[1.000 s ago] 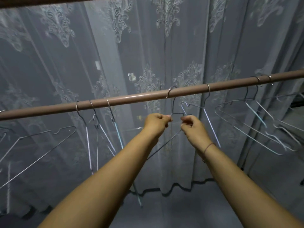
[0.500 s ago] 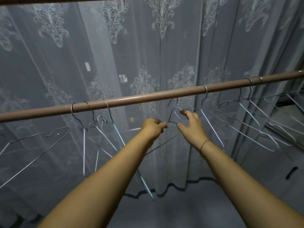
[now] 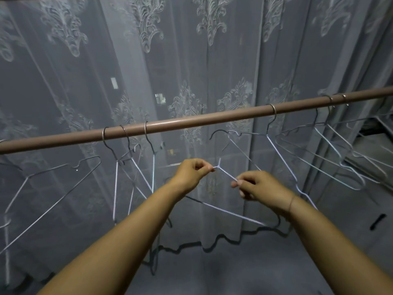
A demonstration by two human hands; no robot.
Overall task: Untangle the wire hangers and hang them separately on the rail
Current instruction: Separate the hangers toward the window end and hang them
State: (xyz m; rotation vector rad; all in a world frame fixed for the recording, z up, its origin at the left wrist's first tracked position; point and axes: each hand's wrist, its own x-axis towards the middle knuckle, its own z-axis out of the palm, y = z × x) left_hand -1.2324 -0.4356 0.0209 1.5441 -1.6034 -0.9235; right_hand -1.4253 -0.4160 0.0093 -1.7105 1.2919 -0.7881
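Note:
A brown rail (image 3: 191, 122) runs across the view, rising to the right. My left hand (image 3: 191, 173) pinches the neck of a wire hanger (image 3: 225, 172), and my right hand (image 3: 255, 185) pinches that hanger's shoulder wire. Its hook (image 3: 218, 133) hangs free just below the rail, off it. To the right, another hanger (image 3: 276, 150) is hooked on the rail; its wires cross those of the held hanger. Three hangers (image 3: 131, 162) hang close together on the rail to the left, their wires crossing. Several more hangers (image 3: 331, 145) hang at the right.
A sheer patterned curtain (image 3: 202, 60) hangs right behind the rail and reaches the floor. A lone hanger (image 3: 53, 184) hangs at the far left. A dark small object (image 3: 377, 221) lies on the floor at the right.
The held hanger's hook has come off the rail and dropped below it. Both hands moved down, and my right hand slid away from the left along the shoulder wire.

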